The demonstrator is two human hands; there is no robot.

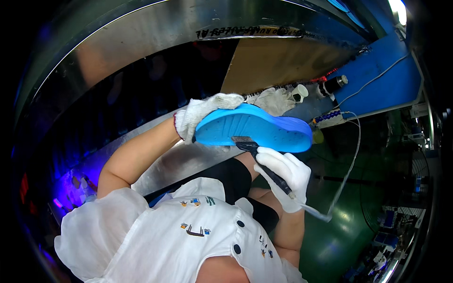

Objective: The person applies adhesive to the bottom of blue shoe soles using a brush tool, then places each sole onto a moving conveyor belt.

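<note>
A bright blue shoe sole (273,131) is held up in front of me, its broad face turned toward me and its thick edge on the far side. My left hand (203,113), in a white knitted glove, grips the sole's left end. In a thin white glove, my right hand (285,172) is closed round a black-handled brush (271,174). The brush's flat head rests against the sole's near edge, left of its middle. From the handle's lower end a clear tube runs off to the right and loops upward.
A metal bench edge (174,162) lies beyond my lap. Behind the sole are a loose white glove (273,100), a white cup (300,92) and a dark cylindrical container (334,85). A brown board (278,63) leans farther back, beside a blue panel (377,78).
</note>
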